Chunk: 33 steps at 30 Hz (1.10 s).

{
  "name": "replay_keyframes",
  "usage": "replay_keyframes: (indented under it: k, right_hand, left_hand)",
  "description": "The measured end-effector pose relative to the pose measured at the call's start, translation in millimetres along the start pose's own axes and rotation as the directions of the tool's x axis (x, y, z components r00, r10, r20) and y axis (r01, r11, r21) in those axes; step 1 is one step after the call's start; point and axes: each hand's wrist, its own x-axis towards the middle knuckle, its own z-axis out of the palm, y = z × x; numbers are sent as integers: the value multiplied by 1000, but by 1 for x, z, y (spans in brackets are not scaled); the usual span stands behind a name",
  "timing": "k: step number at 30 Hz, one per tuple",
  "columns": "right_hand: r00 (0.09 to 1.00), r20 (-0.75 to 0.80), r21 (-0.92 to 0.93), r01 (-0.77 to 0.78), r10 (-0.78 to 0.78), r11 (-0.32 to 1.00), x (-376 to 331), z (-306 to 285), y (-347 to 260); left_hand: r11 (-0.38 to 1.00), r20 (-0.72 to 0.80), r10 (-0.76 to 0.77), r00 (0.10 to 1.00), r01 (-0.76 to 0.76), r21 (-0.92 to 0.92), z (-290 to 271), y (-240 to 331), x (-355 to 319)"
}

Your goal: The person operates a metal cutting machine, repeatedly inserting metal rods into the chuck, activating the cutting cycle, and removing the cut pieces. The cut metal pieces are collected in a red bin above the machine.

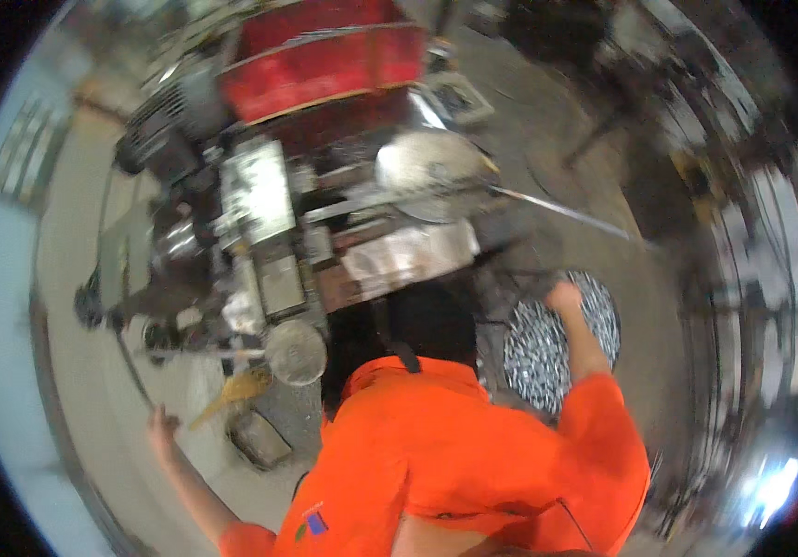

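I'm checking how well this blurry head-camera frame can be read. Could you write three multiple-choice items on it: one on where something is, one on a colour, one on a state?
1. Where is the right hand?
A. On the round basket of small metal parts
B. On the red drum
C. On the floor

2. What colour is the shirt?
A. Blue
B. Orange
C. White

3. How is the left hand?
A. Clamped on the machine
B. Gripping a hammer
C. Off to the side, its hold too blurred to read

Answers:
1. A, the hand sits at the basket's upper edge.
2. B, the cloth is bright orange.
3. C, it is away from the machine, near a thin rod.
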Motion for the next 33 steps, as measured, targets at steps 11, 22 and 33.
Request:
replay_keyframes:
  k: [11, 22, 33]
  right_hand:
    - [994, 113, -71, 15, -7, 997, 24, 5, -4]
    - [587, -676, 418, 803, -445, 424, -1, -36, -56]
    - [-157, -551, 190, 933, -820, -306, -280, -232, -339]
  left_hand:
    - [969, 94, 39, 995, -15, -247, -1, 5, -19]
    - [602, 23, 482, 876, -350, 718, 17, 119, -119]
    - [578, 552, 728, 406, -797, -177, 197, 246, -178]
